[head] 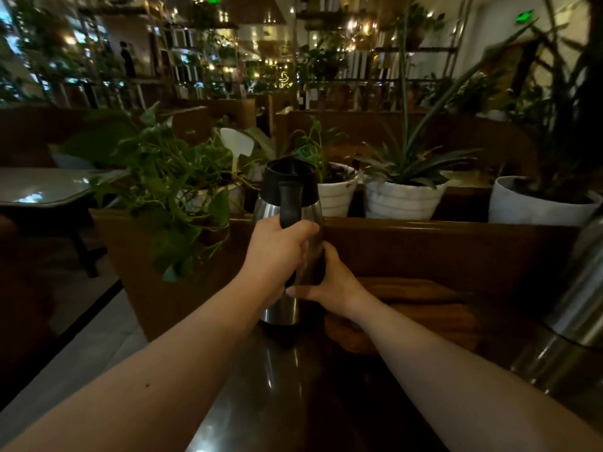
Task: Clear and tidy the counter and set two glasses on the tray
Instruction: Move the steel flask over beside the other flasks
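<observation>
A steel thermos jug (287, 203) with a black lid and black handle stands upright on the dark counter (280, 396). My left hand (277, 252) is wrapped around its handle. My right hand (329, 282) grips the lower right side of its body. To the right of the jug lies a wooden tray (424, 318), and nothing shows on it. No glasses are in view.
White pots with green plants (404, 200) line the wooden ledge behind the counter, and a leafy vine (169, 197) hangs over at the left. A large steel vessel (574, 308) stands at the right edge. A floor aisle (78, 347) runs along the left.
</observation>
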